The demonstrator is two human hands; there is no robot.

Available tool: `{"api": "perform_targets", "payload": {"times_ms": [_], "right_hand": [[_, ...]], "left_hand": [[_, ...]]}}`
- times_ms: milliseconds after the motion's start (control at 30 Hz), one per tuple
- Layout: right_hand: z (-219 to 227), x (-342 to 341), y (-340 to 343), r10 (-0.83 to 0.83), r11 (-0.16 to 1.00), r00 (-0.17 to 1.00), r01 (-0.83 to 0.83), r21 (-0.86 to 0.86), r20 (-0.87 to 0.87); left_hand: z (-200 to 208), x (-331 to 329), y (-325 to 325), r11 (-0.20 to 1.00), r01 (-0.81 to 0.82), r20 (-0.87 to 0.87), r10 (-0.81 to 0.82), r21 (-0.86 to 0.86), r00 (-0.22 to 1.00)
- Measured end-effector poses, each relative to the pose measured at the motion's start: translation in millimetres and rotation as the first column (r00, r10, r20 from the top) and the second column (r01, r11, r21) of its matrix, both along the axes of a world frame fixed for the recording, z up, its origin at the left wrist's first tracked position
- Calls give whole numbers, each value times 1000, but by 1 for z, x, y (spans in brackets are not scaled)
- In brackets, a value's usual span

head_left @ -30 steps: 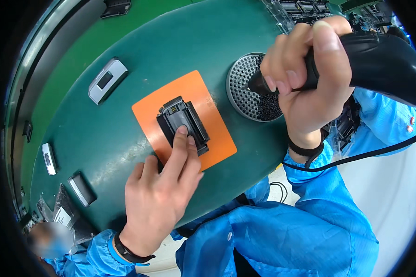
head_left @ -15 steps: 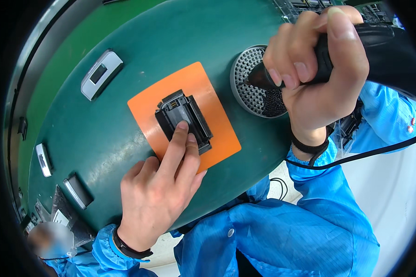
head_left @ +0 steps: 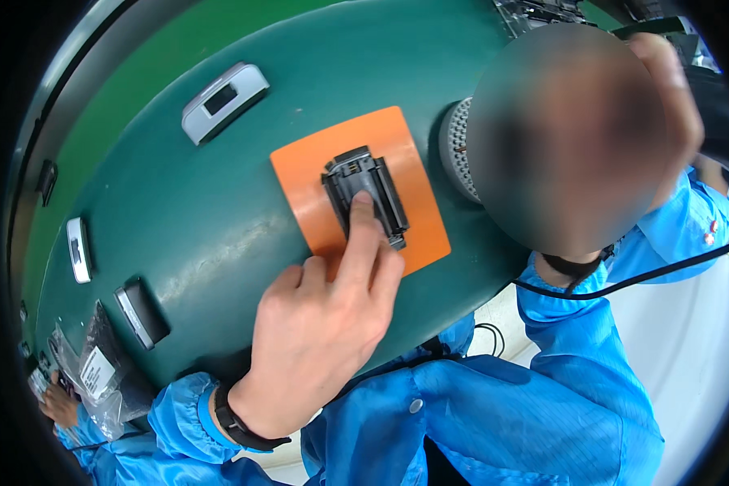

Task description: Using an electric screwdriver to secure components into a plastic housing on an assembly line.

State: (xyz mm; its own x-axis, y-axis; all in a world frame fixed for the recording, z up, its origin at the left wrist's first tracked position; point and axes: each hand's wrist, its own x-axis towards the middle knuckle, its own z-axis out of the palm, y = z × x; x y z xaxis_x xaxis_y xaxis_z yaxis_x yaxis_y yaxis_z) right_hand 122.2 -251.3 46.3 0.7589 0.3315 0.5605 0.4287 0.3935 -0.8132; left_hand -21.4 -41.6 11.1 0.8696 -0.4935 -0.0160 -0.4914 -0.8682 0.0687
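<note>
A black plastic housing (head_left: 389, 190) with small gold contacts lies on an orange mat (head_left: 425, 223). My left hand (head_left: 324, 324) holds it down, one finger stretched onto its inner face and the others curled near its lower end. On the right my right hand (head_left: 599, 146) is mostly hidden by a round blur, with the thumb's side showing. It grips a black electric screwdriver (head_left: 721, 113), whose dark body runs off to the right; the tip cannot be seen. Under the blurred hand, part of a round grey screw dish (head_left: 455, 150) with a perforated top shows.
Silver-and-black shells (head_left: 225, 101), (head_left: 78, 249), (head_left: 142, 314) lie on the green table to the left. A bag (head_left: 97, 373) with a white label sits at lower left, beside another person's hand (head_left: 59, 403). Dark parts (head_left: 539, 14) stand at the far right; a black cable (head_left: 624, 279) crosses my right sleeve.
The whole view has shifted, so the mat and housing appear farther right. My left finger still presses the housing. My right hand has moved slightly right and is now blurred over.
</note>
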Motion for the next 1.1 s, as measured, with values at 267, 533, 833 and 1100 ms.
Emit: {"api": "perform_targets", "payload": {"times_ms": [267,533,833,1100], "right_hand": [[4,8,31,156,985,987,-153,-74,33],[-3,-11,70,-134,989,988,139,52,-80],[5,-20,91,-323,925,889,369,93,-324],[-5,-15,83,-231,959,927,268,92,-295]], "left_hand": [[-5,-3,-2,1000,22,119,-23,9,993],[-4,-3,0,999,37,110,-36,-10,993],[-7,-3,0,999,32,127,-29,-23,992],[-8,-3,2,998,51,126,-47,-22,991]]}}
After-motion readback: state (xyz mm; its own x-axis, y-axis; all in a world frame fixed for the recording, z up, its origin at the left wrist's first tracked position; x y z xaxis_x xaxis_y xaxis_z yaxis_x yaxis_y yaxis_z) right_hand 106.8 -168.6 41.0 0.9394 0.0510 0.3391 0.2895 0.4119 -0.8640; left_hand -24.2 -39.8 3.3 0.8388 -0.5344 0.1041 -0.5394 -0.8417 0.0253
